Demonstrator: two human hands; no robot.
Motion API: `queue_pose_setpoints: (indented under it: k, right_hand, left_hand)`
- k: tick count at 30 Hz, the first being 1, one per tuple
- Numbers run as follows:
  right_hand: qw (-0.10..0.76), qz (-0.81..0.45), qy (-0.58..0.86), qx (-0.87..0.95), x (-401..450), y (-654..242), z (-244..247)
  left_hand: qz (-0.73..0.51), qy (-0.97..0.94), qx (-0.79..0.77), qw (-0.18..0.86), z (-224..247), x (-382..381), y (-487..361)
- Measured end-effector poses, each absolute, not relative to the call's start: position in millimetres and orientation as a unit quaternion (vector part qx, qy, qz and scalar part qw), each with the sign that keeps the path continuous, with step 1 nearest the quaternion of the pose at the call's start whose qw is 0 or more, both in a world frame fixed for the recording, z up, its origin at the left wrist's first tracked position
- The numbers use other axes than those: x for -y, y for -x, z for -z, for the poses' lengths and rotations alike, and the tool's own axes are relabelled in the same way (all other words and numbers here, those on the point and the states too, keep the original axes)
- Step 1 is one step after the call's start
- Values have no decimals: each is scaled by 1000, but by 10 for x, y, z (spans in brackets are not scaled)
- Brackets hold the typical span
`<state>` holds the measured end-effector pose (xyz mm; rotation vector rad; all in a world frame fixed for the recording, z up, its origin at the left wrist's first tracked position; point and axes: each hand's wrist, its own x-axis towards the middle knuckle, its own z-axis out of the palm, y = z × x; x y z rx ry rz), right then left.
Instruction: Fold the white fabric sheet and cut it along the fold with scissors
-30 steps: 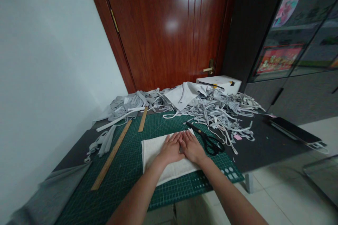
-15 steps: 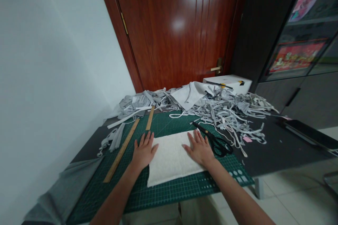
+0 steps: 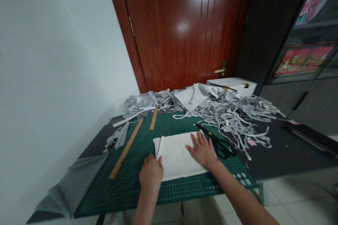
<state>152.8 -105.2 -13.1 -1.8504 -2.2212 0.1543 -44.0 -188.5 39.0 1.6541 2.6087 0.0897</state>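
A cream-white piece of fabric (image 3: 176,158) lies on the green cutting mat (image 3: 185,191). Its left edge is turned up in a narrow fold near the top left corner. My left hand (image 3: 151,172) is closed on that left edge, the thumb on top and the other fingers curled out of sight. Flat on the fabric's upper right part rests my right hand (image 3: 203,151), fingers spread. Black-handled scissors (image 3: 220,145) lie just right of it, their blades pointing to the upper left.
Two wooden rulers (image 3: 126,147) lie on the mat's left side. Grey fabric (image 3: 74,182) drapes over the left table edge. Piles of grey cut strips (image 3: 224,112) and a white box (image 3: 237,86) stand at the back. A dark flat device (image 3: 317,140) sits far right.
My left hand has moved from lying flat on the fabric to its left edge and closed there, turning the edge up. My right hand stays flat. The view has shifted slightly left.
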Motion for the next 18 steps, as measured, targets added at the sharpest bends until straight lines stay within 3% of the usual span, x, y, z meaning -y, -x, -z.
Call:
queue_pose_setpoints:
  k: [6, 18]
  right_hand:
    - [111, -49, 636, 762, 1055, -1522, 129]
    - [104, -48, 645, 755, 1105, -1548, 150]
  left_hand:
    - [-41, -519, -852, 57, -397, 1876, 453]
    - [-4, -541, -841, -14, -238, 2089, 762]
